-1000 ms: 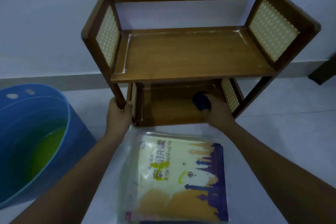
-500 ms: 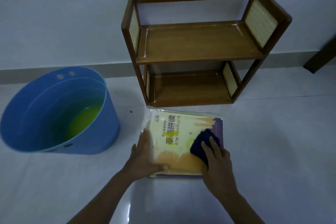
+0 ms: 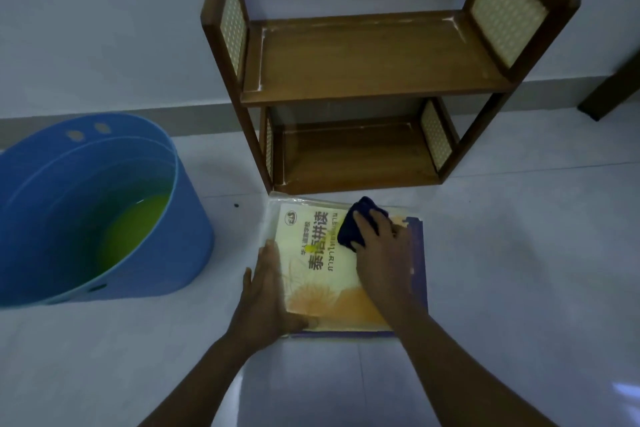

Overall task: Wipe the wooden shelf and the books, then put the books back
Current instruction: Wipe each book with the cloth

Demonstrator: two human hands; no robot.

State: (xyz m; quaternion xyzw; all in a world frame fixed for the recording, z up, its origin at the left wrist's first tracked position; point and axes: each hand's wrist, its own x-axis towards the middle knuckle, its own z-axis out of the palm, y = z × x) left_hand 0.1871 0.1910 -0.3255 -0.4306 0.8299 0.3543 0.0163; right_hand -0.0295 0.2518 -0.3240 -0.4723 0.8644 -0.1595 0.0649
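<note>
A: Start with the big things. What's there?

B: The floor (image 3: 519,288), pale tile, and a wall (image 3: 104,10) behind. Against the wall stands the shelf (image 3: 374,55), two wooden tiers, both bare. I'd guess it was emptied so every board could be reached.

A: And to the left?

B: A blue tub (image 3: 114,263) with yellow-green liquid in the bottom, well apart from the shelf but near the person. Likely it sits there so the cloth can be dipped without getting up.

A: Where are the books?

B: The books (image 3: 322,274) lie flat in a small stack on the floor, just in front of the shelf's bottom tier. The top one has a cream and orange cover; a purple edge shows beneath. How many are in the stack I can't tell.

A: The hands?

B: The left hand (image 3: 266,291) lies flat on the near left corner of the cover, fingers straight, holding nothing. It looks like it's pinning the stack so it won't slide under the rubbing.

A: And the right?

B: The right hand (image 3: 381,253) presses a dark blue cloth (image 3: 356,225) on the cover's far part, fingers curled over the bunched cloth and gripping it.

A: So which step is this?

B: Wiping the top cover, I'd say. Putting the books back is not yet done.
</note>
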